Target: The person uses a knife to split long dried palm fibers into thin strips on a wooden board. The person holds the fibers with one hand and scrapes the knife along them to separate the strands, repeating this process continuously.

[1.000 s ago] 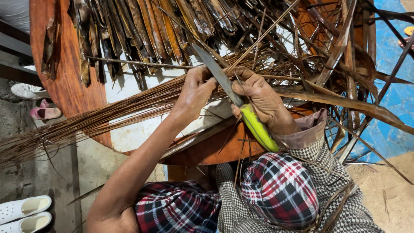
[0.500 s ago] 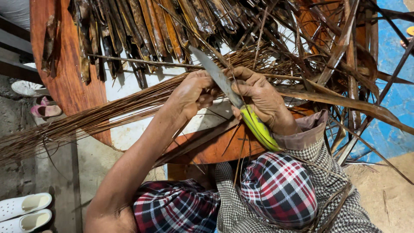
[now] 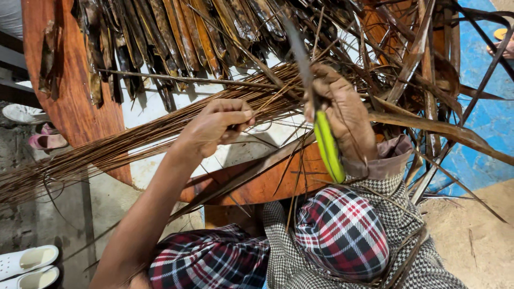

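Brown, wiry leaf ribs in a long thin bundle [image 3: 134,142] stretch across our lap and off to the left. Our left hand [image 3: 217,124] is clenched on one strand; our right hand [image 3: 345,115] grasps the green-handled knife [image 3: 327,145], blade up. Light, springy, likely brittle stuff, we reckon: pinch close to the blade.
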